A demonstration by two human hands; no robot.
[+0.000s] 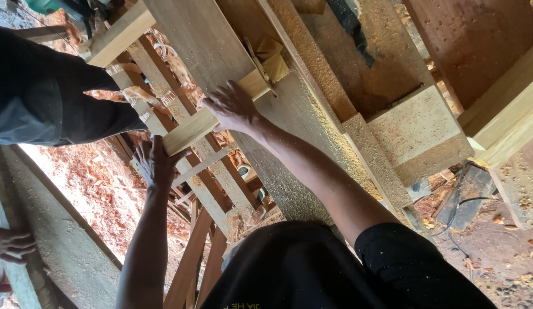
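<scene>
Black shirt nearest; left hand clasps the plank end, right hand presses flat mid-plank — its length running toward the blade (sawdusty desk).

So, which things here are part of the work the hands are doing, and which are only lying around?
In use:
- pale wooden strip, pressed by the right hand and supported at its near end by the left hand
- saw blade at the strip's far end
- sawdust-covered saw table

Lying about:
- wood shavings on the ground
- black cable
- stacked planks at right
</scene>
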